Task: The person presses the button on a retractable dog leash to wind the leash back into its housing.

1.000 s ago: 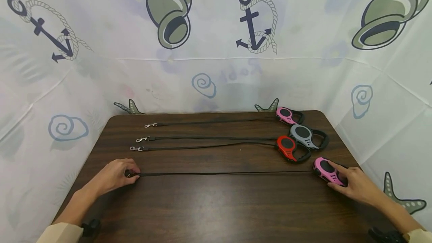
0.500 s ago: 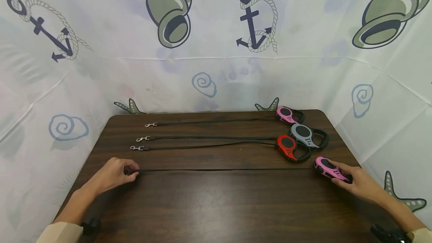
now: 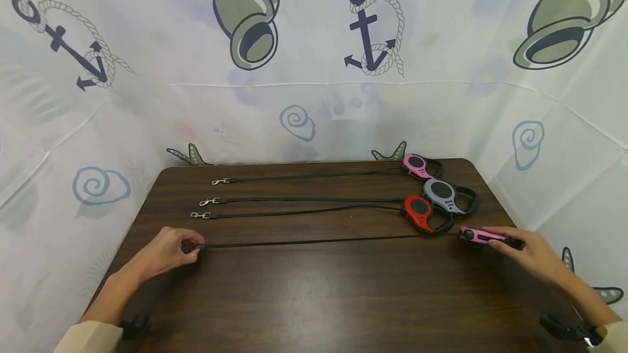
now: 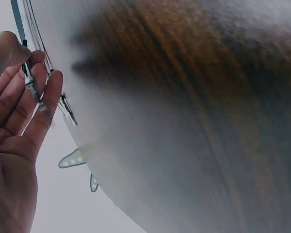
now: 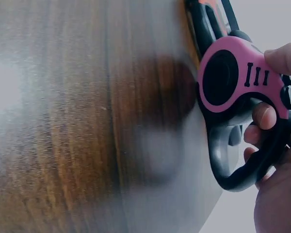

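Left fingers (image 4: 36, 92) curled, pinching clip end of nearest leash strap (image 3: 314, 242); metal clip (image 4: 31, 86) seen between fingertips in left-wrist view. Left hand (image 3: 167, 250) resting on wooden table (image 3: 304, 298) near its left edge, grasping strap end. Strap stretched straight across table to pink leash housing (image 3: 483, 236) on right side.

Right fingers (image 5: 264, 116) hooked through black handle loop, thumb on top edge of pink leash housing (image 5: 237, 82). Right hand (image 3: 532, 252) gripping handle, housing tipped on edge, seen nearly side-on from head camera. Whether housing touched table or sat slightly above: not clear.

Behind taut strap, three more leashes laid out in parallel. Red leash (image 3: 422, 214) just beyond pink one in hand, near it, not touching. Grey leash (image 3: 446, 196) right behind red, touching or nearly so. Second pink leash (image 3: 419, 166) at far edge of table. Each strap run leftward, ended in silver clip (image 3: 200, 215) on left half of table, well clear of left hand.

Backdrop: white cloth (image 3: 314, 97) printed with anchors, shells, spirals, hung behind and around table.
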Available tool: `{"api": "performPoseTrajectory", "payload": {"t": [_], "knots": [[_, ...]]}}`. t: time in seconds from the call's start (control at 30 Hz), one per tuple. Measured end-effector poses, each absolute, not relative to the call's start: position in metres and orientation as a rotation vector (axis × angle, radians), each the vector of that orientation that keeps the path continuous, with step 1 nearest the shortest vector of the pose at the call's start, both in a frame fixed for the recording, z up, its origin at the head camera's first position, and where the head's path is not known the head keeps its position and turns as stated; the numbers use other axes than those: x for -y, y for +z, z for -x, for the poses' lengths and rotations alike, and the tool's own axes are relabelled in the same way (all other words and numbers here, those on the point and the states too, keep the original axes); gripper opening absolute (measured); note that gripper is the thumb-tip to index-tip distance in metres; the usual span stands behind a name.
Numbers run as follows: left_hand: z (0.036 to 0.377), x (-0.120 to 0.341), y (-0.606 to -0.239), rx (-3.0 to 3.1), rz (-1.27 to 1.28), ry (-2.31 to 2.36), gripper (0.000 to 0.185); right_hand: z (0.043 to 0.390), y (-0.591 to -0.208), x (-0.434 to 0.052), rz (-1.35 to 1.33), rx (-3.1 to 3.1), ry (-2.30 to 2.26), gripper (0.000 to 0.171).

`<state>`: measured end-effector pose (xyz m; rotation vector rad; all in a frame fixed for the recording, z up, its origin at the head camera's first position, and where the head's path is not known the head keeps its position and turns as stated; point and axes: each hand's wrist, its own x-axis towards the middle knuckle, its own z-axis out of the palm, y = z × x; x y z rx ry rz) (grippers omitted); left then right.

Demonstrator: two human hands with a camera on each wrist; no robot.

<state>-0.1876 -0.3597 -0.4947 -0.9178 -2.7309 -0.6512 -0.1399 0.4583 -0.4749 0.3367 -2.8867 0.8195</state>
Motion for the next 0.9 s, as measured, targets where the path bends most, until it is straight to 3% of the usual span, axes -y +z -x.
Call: {"api": "performPoseTrajectory", "payload": {"t": [0.47, 0.9], "knots": [[0.191, 0.354, -0.489, 2.712, 0.948, -0.729, 0.027, 0.152, -0.461, -0.467, -0.249, 2.906, 0.882, 0.029], [0.19, 0.355, -0.471, 2.713, 0.773, -0.958, 0.021, 0.169, -0.449, -0.489, -0.302, 2.872, 1.236, 0.029]]}}
